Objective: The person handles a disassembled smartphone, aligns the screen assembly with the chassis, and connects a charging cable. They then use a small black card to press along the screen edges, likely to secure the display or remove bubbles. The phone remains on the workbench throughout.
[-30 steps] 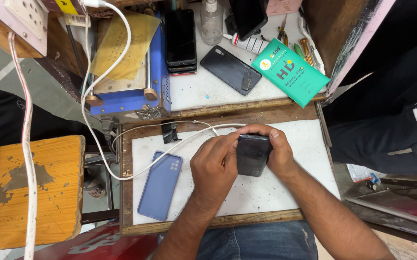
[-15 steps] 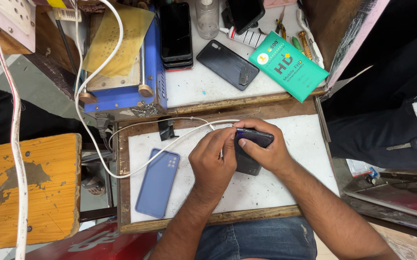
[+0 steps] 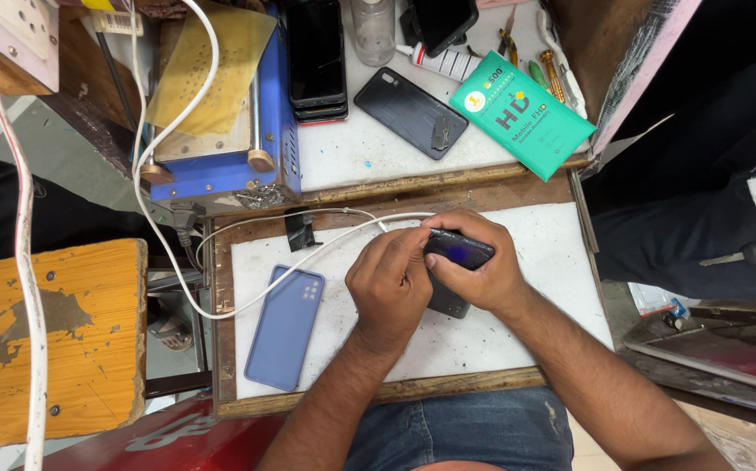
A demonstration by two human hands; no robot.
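Both hands meet over a white work board (image 3: pixel 526 349) with a wooden frame. My right hand (image 3: pixel 481 270) grips a dark phone (image 3: pixel 458 249) tilted on its edge, above a dark flat piece (image 3: pixel 448 301) lying on the board. My left hand (image 3: pixel 388 283) pinches at the phone's left end, where a white cable (image 3: pixel 308 259) arrives. A blue phone case (image 3: pixel 284 325) lies flat on the board to the left of my left hand.
Behind the board a white shelf (image 3: pixel 352 153) carries a blue machine (image 3: pixel 221 131), a stack of dark phones (image 3: pixel 317 57), a black phone back (image 3: pixel 410 112), a green packet (image 3: pixel 522 113) and tools. A worn yellow stool (image 3: pixel 51 340) stands left. Another person's dark clothing (image 3: pixel 683 174) is at right.
The phone has been tipped up from lying flat in both hands to standing on its edge in my right hand. My left fingers have moved to its left end by the cable.
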